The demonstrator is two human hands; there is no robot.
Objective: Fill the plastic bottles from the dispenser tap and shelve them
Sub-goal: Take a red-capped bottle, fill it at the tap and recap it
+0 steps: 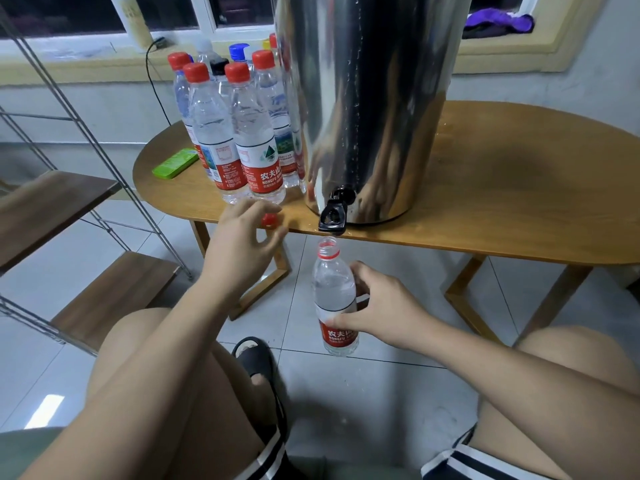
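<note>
The bottle (335, 296) in hand is uncapped and hangs upright directly below the dispenser's (374, 98) black tap (333, 216), its mouth just under the spout. The right hand (377, 306) has its grip wrapped round the bottle's label, thumb in front and fingers behind. The bottle seems to hold water well up its body, though the exact level is hard to read, and no stream shows between spout and mouth. I judge this fill to be at or near its end.

To the left of the dispenser's base, at the table (502, 188) edge, lies a loose red cap (269, 220). The left hand (242, 233) is right at it, its grip loose and fingers half curled; whether they touch the cap I cannot tell. Capping looks like the next step.

Further left of the dispenser stands a cluster of capped bottles (239, 133), several looking full, with a green case (176, 163) beside them. All of them are on the table, and the shelf (52, 209), well left of the dispenser, carries none that I can see. So the shelving appears to be wholly ahead.
</note>
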